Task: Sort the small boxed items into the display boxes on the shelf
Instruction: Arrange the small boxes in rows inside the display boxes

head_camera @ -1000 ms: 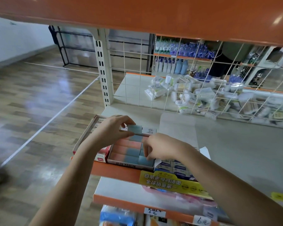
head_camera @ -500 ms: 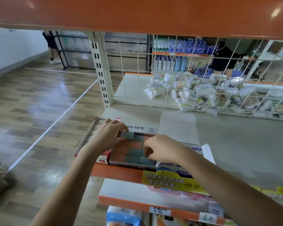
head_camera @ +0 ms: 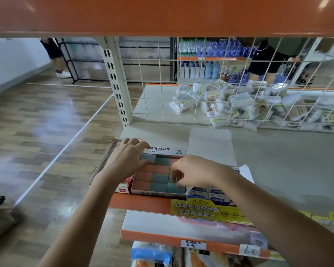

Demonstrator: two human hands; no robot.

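Shop shelf [head_camera: 278, 170], front edge: eraser display box [head_camera: 158, 194] nearly full; left hand [head_camera: 126, 160] fingers flat on rear eraser [head_camera: 148, 158], right hand [head_camera: 195, 170] fingers curled into the box's right column, grasp unclear; risk: forcing tight rows buckles them.

Both forearms were bare right to the bottom of the picture, with no sleeve in sight. The left hand [head_camera: 126, 159] and right hand [head_camera: 196, 170] wore no gloves, rings, watch or wristband.
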